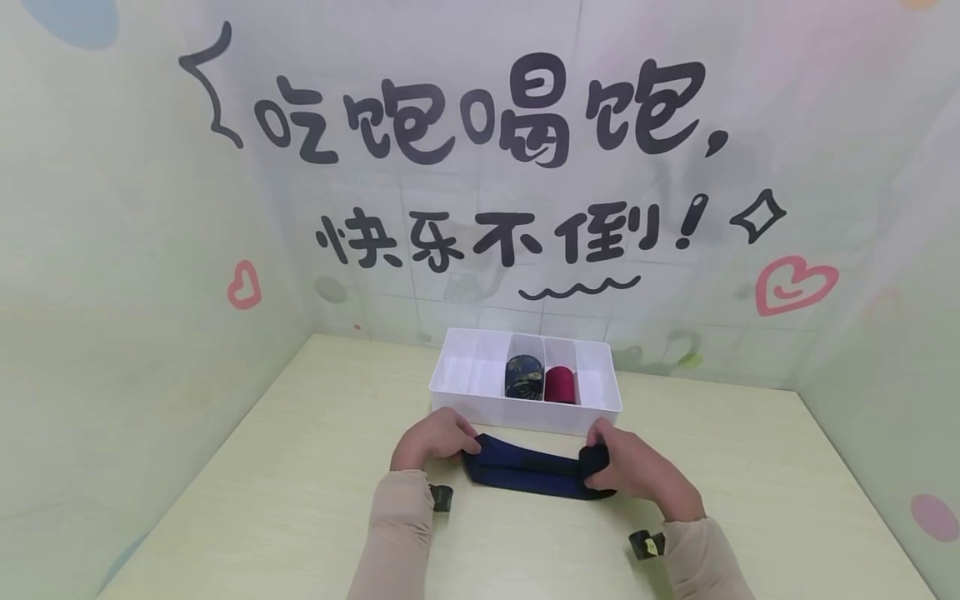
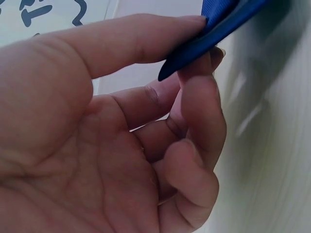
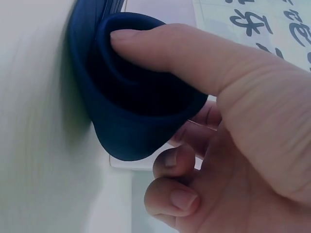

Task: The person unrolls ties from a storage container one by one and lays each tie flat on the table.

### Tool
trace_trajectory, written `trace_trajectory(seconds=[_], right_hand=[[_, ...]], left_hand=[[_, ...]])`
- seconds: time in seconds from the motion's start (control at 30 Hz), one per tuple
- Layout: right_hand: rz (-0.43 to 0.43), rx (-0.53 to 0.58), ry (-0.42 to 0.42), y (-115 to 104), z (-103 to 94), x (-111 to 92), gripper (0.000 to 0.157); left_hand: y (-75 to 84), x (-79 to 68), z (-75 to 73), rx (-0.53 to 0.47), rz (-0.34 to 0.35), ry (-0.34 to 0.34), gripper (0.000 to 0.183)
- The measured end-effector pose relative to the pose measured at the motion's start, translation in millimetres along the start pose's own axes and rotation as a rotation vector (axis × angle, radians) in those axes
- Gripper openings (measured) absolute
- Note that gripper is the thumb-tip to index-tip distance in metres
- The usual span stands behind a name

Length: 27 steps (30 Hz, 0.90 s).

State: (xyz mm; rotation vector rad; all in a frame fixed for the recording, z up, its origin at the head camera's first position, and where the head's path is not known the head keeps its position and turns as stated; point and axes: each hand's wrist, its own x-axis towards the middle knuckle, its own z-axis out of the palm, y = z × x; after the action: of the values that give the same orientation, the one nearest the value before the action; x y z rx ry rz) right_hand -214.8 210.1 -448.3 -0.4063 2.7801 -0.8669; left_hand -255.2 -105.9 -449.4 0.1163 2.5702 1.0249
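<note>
A dark blue necktie [image 1: 517,477] stretches between the two hands, just above or on the table. At its left end, the left hand [image 1: 435,437] pinches the pointed tip between thumb and fingers; the left wrist view shows the blue tip [image 2: 218,36] up close. The right hand [image 1: 637,468] grips the other end, which is coiled into a loose roll. In the right wrist view, the thumb presses inside the coil [image 3: 129,138], and the lower fingers are curled beneath it.
Behind the necktie stands a white divided box [image 1: 517,411]. Two neighbouring compartments hold a dark patterned roll [image 1: 523,377] and a red roll [image 1: 559,385], both resembling rolled ties. A printed sheet [image 1: 480,183] hangs at the back of the pale table [image 1: 262,500].
</note>
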Motion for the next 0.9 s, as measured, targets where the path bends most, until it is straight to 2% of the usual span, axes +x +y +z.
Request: trace_trajectory(seconds=[0.27, 0.53, 0.7, 0.9], right_hand=[[-0.095, -0.038, -0.026, 1, -4.2, -1, 0.055], [-0.151, -0.059, -0.038, 1, -9.1, -4, 0.039], [-0.111, -0.033, -0.032, 1, -11.7, -6, 0.034], [-0.029, 0.021, -0.026, 1, -14.3, -6, 0.038]], left_hand=[[-0.4, -0.3, -1.3, -0.031, -0.016, -0.009, 0.017], [0.4, -0.9, -1.3, -0.038, -0.021, -0.011, 0.017], [0.2, -0.8, -1.1, -0.036, -0.021, -0.015, 0.018], [-1.1, -0.1, -1.4, -0.034, -0.015, -0.009, 0.018]])
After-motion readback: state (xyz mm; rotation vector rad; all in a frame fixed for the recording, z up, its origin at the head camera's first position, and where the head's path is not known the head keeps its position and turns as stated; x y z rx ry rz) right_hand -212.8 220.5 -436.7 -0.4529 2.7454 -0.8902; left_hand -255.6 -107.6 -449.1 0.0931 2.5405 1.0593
